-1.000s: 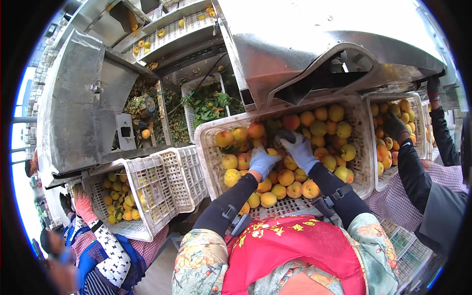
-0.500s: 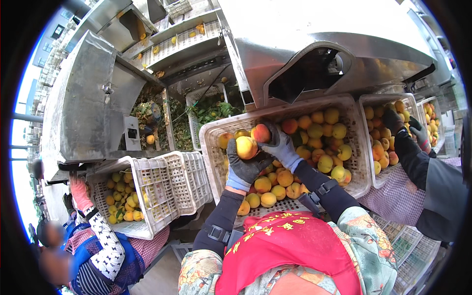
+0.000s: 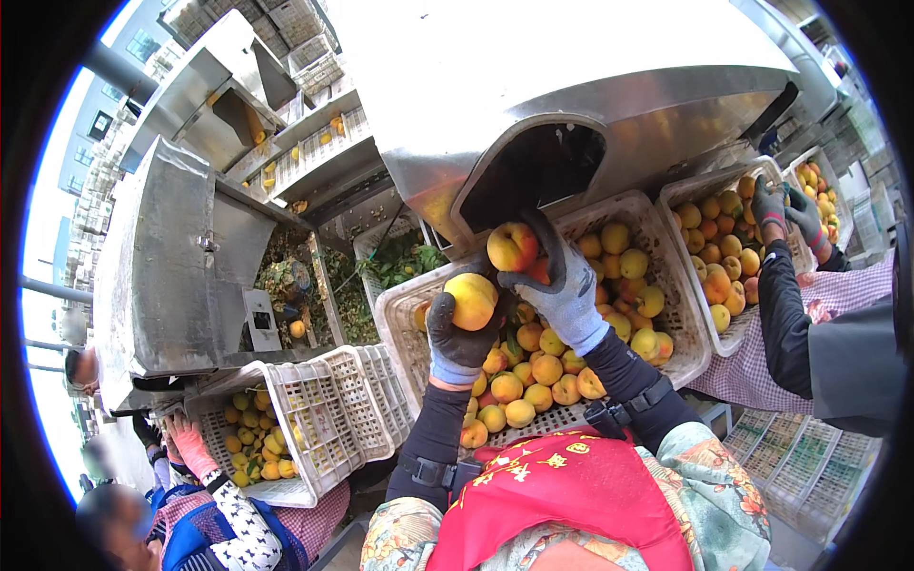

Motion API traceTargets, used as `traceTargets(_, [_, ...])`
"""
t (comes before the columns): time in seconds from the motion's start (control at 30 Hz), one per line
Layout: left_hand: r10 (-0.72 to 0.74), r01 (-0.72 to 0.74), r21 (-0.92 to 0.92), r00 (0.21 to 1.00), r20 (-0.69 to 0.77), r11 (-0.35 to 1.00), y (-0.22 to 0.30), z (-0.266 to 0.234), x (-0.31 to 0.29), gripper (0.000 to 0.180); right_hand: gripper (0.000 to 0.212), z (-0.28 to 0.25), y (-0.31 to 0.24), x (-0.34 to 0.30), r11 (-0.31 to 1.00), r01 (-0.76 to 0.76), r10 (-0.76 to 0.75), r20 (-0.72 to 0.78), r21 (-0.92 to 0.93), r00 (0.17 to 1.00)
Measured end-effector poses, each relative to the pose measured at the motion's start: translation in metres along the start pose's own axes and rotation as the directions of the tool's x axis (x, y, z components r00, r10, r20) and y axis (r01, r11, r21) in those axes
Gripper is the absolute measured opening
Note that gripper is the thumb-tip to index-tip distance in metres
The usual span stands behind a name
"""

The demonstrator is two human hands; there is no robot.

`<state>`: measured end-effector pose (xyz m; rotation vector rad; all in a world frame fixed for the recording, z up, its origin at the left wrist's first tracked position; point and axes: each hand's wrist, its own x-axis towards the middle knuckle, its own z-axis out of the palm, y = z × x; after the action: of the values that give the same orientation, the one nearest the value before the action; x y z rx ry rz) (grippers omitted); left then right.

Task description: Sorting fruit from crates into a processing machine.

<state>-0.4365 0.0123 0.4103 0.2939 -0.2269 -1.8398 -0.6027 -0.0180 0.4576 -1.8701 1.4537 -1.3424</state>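
Note:
Several yellow-orange peaches [image 3: 546,369] lie in a dirty white plastic crate [image 3: 682,276] in front of me. My left hand [image 3: 455,341], in a blue-grey glove with a dark coating, is closed around a yellow peach [image 3: 471,301] above the crate's far left part. Beside it, my gloved right hand [image 3: 564,293] grips a red-and-yellow peach [image 3: 512,247], in front of the metal machine's dark opening [image 3: 538,167]. A second reddish peach [image 3: 539,270] shows under the right fingers; whether it is held too, I cannot tell.
A metal machine housing [image 3: 647,105] stands just beyond the crate. Left of me, a co-worker's pink-gloved hand [image 3: 192,447] is at another peach crate [image 3: 295,423]. To the right, a co-worker's gloved hands [image 3: 785,209] work over a third crate [image 3: 728,338].
Both my hands have risen with their peaches toward the machine's opening. My view has shifted too. The right co-worker's hands are closer together.

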Motion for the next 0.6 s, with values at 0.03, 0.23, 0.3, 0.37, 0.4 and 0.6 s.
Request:
traceTargets(0.03, [-0.002,0.003,-0.012,1.000,0.007,1.000,0.000,0.015,0.002,0.065,0.081,0.005,0.006,0.004,0.998,0.037,-0.041,-0.059,-0.053,0.997])
traceTargets(0.23, [0.004,-0.029,-0.089,0.961,-0.275,0.996,0.000,-0.020,-0.005,0.057,0.076,0.028,0.038,0.015,0.920,0.176,-0.245,-0.162,-0.351,0.956])
traceTargets(0.3, [0.013,-0.034,-0.078,0.968,-0.251,0.996,0.003,-0.018,-0.006,0.053,0.075,0.031,0.036,0.016,0.916,0.159,-0.231,-0.160,-0.368,0.960])
traceTargets(0.37, [0.048,-0.046,0.013,0.966,-0.254,0.999,0.005,-0.009,-0.007,0.051,0.072,0.033,0.032,0.023,0.933,0.090,-0.158,-0.171,-0.349,0.973])
traceTargets(0.4, [0.059,-0.052,0.035,0.965,-0.254,0.998,0.005,-0.005,-0.007,0.049,0.071,0.035,0.031,0.028,0.940,0.057,-0.122,-0.174,-0.338,0.977])
traceTargets(0.6, [-0.053,0.058,0.029,0.986,-0.157,0.998,-0.008,-0.016,0.014,0.045,0.079,0.025,0.030,0.077,0.917,0.109,-0.205,-0.219,-0.383,0.954])
